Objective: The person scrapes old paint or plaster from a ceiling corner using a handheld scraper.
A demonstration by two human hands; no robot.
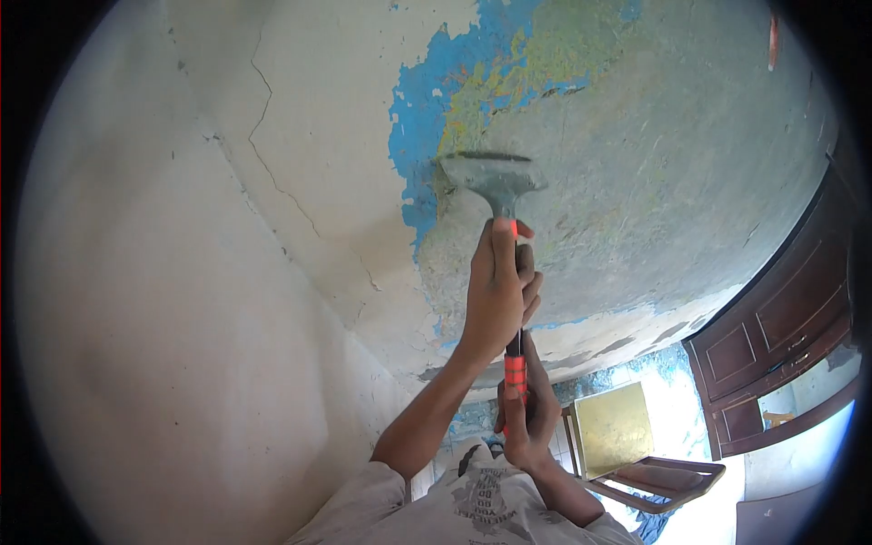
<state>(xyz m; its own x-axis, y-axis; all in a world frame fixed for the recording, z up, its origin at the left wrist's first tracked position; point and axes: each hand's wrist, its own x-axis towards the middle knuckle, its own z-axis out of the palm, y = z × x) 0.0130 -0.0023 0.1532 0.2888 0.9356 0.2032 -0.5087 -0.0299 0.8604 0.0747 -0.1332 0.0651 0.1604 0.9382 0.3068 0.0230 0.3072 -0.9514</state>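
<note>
A long-handled scraper [500,186] has its wide grey blade against the wall [618,191], beside a patch of blue paint [413,136] and yellow-green residue. My left hand [501,286] is wrapped round the upper handle, just below the blade, with the thumb laid along it. Lower down, near the red and black grip [515,371], my right hand [531,413] closes round the handle's end. Bare grey plaster lies to the right of the blade, and cracked pale paint [300,136] to the left.
A wall corner runs diagonally down the left side, beside a plain pale wall [173,318]. At lower right stands a wooden chair [658,481] with a yellowish panel [618,431]. Dark wooden cabinets [772,336] are at the right edge. Blue-stained flooring shows below.
</note>
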